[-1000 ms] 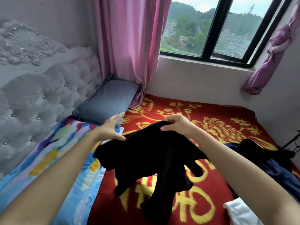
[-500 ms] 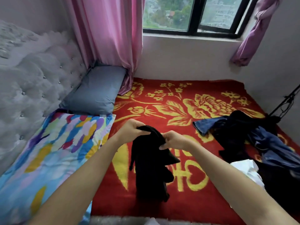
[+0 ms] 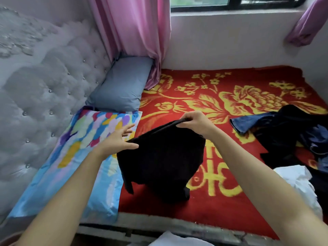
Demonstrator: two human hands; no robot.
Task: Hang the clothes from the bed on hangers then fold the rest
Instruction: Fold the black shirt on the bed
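A black garment [image 3: 163, 157] hangs above the red and yellow blanket [image 3: 221, 103], its lower end resting on the bed. My right hand [image 3: 195, 121] pinches its top edge at the higher corner. My left hand [image 3: 119, 139] holds the left corner with the thumb over the cloth while the fingers spread out straight. A heap of dark and blue denim clothes [image 3: 292, 132] lies on the right of the bed, with a white garment [image 3: 298, 183] in front of it.
A colourful pillow [image 3: 79, 157] and a grey-blue pillow [image 3: 122, 84] lie on the left against the tufted grey headboard [image 3: 44, 89]. A pink curtain [image 3: 134, 32] hangs at the back, under the window. The bed's front edge [image 3: 159, 226] runs below.
My hands moved apart, spreading the bunched black garment wide. My left hand's fingers opened out. The view has tilted further down.
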